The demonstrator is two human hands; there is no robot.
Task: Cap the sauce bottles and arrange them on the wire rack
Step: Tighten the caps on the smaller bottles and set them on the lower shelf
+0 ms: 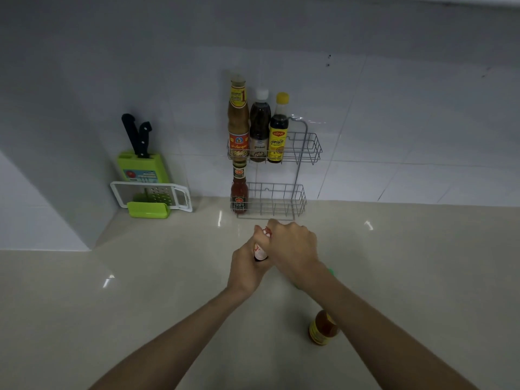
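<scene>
My left hand (245,267) grips the body of a small sauce bottle (260,252) with a white and red label, held above the counter. My right hand (292,249) closes over its red cap (266,231) at the top. The two-tier wire rack (311,149) stands against the wall just beyond. Its upper tier holds three bottles: a tall brown one (238,119), a dark one with a white cap (260,128) and a dark one with a yellow cap (279,130). A red sauce bottle (239,190) stands at the lower tier's left end. An orange bottle (323,327) stands on the counter near my right forearm.
A green knife block (142,167) with two black-handled knives stands at the back left, with a white grater (152,194) and a green holder (148,209) in front. Something green (332,271) peeks from behind my right wrist. The beige counter (140,305) meets a white tiled wall.
</scene>
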